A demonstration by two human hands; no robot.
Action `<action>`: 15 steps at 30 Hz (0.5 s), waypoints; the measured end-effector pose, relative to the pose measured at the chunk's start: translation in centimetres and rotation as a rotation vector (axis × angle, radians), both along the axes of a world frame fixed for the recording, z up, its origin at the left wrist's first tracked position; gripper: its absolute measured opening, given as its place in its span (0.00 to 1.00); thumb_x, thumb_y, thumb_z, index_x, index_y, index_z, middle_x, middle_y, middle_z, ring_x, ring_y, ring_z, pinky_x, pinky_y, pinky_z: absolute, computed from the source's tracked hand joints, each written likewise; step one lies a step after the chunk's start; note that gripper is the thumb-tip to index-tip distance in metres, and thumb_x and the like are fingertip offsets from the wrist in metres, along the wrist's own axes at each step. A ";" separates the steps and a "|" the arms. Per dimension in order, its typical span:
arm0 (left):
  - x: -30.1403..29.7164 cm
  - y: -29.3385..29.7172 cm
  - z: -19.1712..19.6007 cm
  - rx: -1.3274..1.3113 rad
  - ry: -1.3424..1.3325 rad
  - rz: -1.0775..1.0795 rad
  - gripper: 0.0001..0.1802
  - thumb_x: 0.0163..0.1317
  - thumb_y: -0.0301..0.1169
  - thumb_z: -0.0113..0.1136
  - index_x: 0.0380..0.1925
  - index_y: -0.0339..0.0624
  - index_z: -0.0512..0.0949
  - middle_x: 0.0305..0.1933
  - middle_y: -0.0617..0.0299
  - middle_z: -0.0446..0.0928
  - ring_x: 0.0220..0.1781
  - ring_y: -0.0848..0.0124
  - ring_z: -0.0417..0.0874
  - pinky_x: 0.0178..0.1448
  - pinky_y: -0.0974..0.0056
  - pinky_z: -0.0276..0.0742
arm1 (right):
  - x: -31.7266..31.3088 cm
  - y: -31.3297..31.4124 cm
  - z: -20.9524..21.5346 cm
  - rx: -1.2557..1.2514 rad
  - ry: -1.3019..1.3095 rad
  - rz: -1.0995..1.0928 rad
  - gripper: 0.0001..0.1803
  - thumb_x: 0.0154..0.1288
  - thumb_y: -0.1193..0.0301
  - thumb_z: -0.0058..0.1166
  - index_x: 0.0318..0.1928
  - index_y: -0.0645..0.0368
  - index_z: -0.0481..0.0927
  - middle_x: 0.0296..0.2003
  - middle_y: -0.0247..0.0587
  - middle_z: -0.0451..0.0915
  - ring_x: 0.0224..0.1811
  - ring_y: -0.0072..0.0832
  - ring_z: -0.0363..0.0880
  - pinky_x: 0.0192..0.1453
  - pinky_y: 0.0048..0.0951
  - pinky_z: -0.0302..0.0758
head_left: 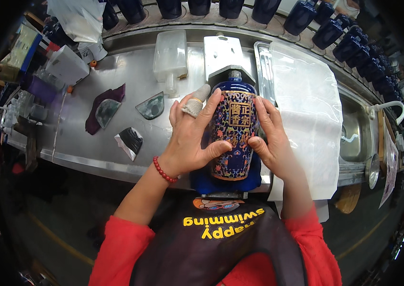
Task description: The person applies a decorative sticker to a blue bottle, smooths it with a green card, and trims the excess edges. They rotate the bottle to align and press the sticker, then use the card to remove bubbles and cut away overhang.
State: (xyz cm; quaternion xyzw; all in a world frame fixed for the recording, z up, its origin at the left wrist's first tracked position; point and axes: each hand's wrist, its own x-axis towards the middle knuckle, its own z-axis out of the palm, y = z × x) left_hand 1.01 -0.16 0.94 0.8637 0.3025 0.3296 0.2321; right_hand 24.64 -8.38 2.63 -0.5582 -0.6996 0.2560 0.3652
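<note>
And here's the biggest player, the steel bench (82,148), broad and shiny! Next in size, a pale sheet (304,124) spread out on the right. Now the star: the dark blue bottle (234,133), at the bench's near edge, neck pointing away, patterned face up between both hands! It looks like glass, so call it stiff, fairly heavy, and breakable against that hard steel. Those smooth sides are likely slippery, more so if damp. Whether the pattern is a thin film or part of the surface, I can't tell from here; a film would be soft and quick to wrinkle. The left hand (187,136) has thumb and forefinger spread wide, tips on the pattern; the right hand (273,143) answers from the other edge, thumb well apart from its fingers. No pinching on either side! For a lift, cradle the broad body with both palms; the slim neck (235,75) suits steadying only.
</note>
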 end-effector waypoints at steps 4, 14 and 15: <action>-0.7 0.0 -0.8 -0.013 -0.012 -0.018 0.55 0.61 0.74 0.52 0.79 0.50 0.60 0.77 0.40 0.61 0.77 0.43 0.59 0.79 0.39 0.38 | 0.6 -0.1 -0.3 0.088 0.022 0.038 0.44 0.71 0.46 0.57 0.79 0.53 0.60 0.75 0.59 0.56 0.71 0.50 0.69 0.73 0.44 0.69; -0.8 1.4 -1.2 0.154 -0.004 -0.133 0.60 0.55 0.76 0.57 0.79 0.50 0.59 0.75 0.42 0.64 0.77 0.46 0.61 0.79 0.41 0.39 | 1.1 -0.3 -1.7 0.138 -0.035 0.130 0.49 0.63 0.48 0.67 0.79 0.48 0.59 0.76 0.58 0.55 0.76 0.53 0.63 0.76 0.45 0.67; -0.8 1.5 -1.1 0.157 -0.008 -0.133 0.60 0.55 0.76 0.57 0.79 0.50 0.59 0.75 0.42 0.65 0.77 0.47 0.61 0.79 0.41 0.38 | 1.1 -0.2 -1.7 0.127 -0.047 0.127 0.50 0.63 0.48 0.67 0.79 0.48 0.59 0.76 0.58 0.55 0.76 0.53 0.63 0.76 0.45 0.67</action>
